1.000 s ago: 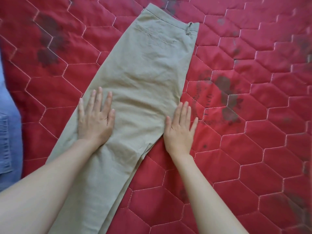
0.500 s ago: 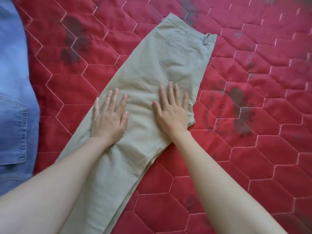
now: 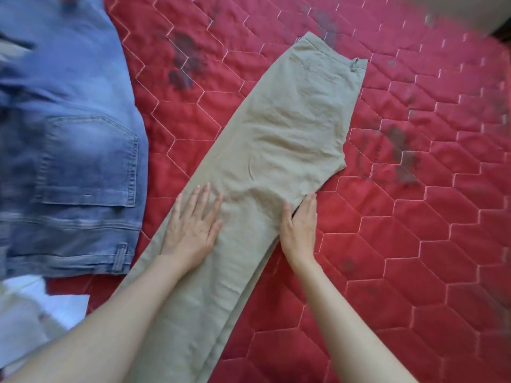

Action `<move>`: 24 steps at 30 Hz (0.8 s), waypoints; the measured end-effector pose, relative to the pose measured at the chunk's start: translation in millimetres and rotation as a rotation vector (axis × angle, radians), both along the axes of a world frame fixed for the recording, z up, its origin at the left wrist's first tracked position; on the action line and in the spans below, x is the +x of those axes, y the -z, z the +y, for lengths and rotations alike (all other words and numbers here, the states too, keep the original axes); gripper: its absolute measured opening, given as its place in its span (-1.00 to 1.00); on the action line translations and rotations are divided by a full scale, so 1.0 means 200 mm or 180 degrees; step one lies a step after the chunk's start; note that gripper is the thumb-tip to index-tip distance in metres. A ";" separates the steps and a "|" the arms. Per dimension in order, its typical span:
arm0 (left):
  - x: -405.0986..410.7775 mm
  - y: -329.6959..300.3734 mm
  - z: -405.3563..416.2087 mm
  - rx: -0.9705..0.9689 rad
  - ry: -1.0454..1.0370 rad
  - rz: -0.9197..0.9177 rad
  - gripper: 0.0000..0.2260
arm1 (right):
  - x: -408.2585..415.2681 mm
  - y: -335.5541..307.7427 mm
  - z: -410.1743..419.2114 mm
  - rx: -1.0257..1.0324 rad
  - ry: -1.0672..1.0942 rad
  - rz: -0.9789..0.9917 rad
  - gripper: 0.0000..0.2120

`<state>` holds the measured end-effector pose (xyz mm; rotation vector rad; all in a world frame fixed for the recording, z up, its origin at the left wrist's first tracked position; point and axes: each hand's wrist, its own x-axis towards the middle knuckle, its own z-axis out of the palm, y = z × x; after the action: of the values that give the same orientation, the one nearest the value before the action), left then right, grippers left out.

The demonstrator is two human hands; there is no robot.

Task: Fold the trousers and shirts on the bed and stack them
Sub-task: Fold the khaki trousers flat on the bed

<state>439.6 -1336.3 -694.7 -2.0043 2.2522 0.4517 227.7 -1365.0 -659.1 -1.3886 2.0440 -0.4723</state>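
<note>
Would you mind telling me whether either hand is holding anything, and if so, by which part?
Nothing is gripped. The left hand lies flat on the khaki trousers at the thigh; the right hand rests with straight fingers along their right edge.

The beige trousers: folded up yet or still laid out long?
Laid out long: the beige trousers are halved leg over leg, stretching from waistband to the frame's bottom edge.

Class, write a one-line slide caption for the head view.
Left hand flat on khaki trousers, right hand at their edge, jeans beside on red quilt.
</note>
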 end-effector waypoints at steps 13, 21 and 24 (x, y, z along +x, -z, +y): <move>0.38 -0.21 0.71 0.0147 -0.1254 0.0837 -0.48 | 0.64 -0.06 0.99 0.0126 0.1289 -0.0025 -0.57; 0.57 -0.24 0.74 0.1154 -0.2023 0.0906 -0.72 | 0.71 -0.10 1.23 0.0848 0.1067 -0.0008 -0.68; 0.59 -0.25 0.75 0.1363 -0.1791 0.0893 -0.72 | 0.71 -0.14 1.31 0.0540 0.0989 -0.0032 -0.69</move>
<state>558.1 -1185.5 -645.5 -2.3993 1.4731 1.2090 370.3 -1103.6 -631.9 -0.9724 2.2448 -0.4220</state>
